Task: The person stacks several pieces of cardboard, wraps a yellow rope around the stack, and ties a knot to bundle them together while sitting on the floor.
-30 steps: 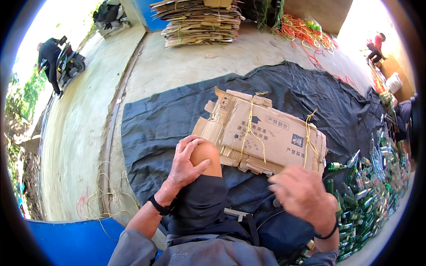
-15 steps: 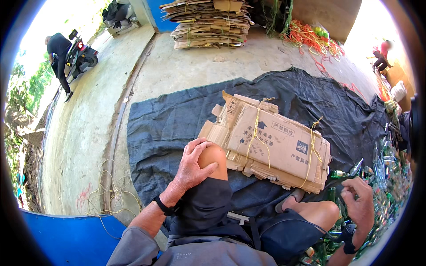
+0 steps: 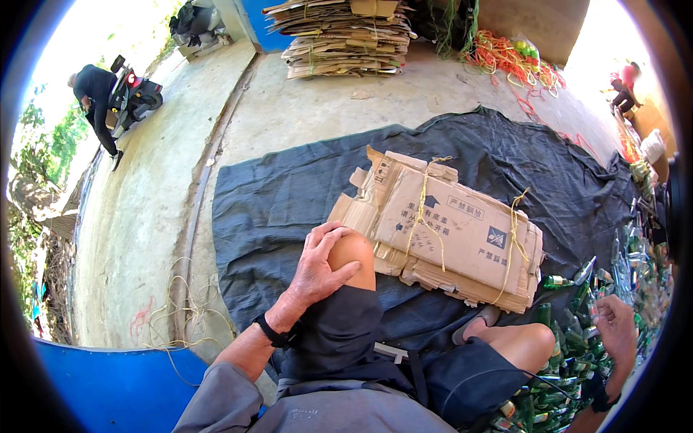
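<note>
My left hand [image 3: 321, 267] rests on my raised left knee [image 3: 351, 254], fingers stretched over it and thumb apart, holding nothing. At the right, my right hand [image 3: 616, 328] is over a heap of glass bottles [image 3: 570, 353], mostly green with some clear. Its fingers are curled, and whether a bottle is in them is hidden. In front of me a bundle of flattened cardboard [image 3: 462, 227] lies at a slant, bound by two yellow strings [image 3: 514, 234]. It lies on a dark, wrinkled sheet [image 3: 281, 195].
A tall stack of flattened cardboard [image 3: 350, 43] stands at the back, with orange rope [image 3: 509, 58] beside it. Loose yellow string [image 3: 184, 314] lies left on the concrete [image 3: 166, 187]. A blue panel [image 3: 108, 382] is near left. One person bends by a motorbike [image 3: 137, 97]; another is far right.
My right hand has moved right and slightly down over the bottles. My left hand stays on the knee. The person by the motorbike has shifted slightly.
</note>
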Action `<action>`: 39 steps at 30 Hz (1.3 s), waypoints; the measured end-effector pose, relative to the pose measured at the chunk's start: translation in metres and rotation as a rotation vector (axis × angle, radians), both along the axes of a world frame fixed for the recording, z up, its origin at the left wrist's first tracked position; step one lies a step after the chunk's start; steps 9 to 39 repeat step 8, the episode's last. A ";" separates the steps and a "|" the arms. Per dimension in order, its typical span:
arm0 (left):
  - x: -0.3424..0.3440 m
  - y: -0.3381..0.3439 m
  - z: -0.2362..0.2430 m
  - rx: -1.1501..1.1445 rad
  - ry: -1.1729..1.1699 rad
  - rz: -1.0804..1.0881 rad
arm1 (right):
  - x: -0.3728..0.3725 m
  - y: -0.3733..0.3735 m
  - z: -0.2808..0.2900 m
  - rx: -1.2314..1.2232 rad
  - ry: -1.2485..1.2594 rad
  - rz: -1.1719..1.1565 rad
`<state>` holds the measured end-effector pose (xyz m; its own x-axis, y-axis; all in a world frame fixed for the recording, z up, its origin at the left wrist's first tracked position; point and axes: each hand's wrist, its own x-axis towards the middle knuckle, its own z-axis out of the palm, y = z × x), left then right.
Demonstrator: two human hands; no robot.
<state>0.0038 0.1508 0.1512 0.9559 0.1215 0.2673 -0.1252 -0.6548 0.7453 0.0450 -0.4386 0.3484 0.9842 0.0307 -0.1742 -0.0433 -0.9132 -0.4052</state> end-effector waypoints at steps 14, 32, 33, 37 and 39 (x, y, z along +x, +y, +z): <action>0.002 -0.002 0.002 0.021 0.017 -0.008 | 0.030 -0.060 0.035 -0.161 0.406 -0.218; 0.002 -0.002 0.002 0.021 0.017 -0.008 | 0.030 -0.060 0.035 -0.161 0.406 -0.218; 0.002 -0.002 0.002 0.021 0.017 -0.008 | 0.030 -0.060 0.035 -0.161 0.406 -0.218; 0.002 -0.002 0.002 0.021 0.017 -0.008 | 0.030 -0.060 0.035 -0.161 0.406 -0.218; 0.002 -0.002 0.002 0.021 0.017 -0.008 | 0.030 -0.060 0.035 -0.161 0.406 -0.218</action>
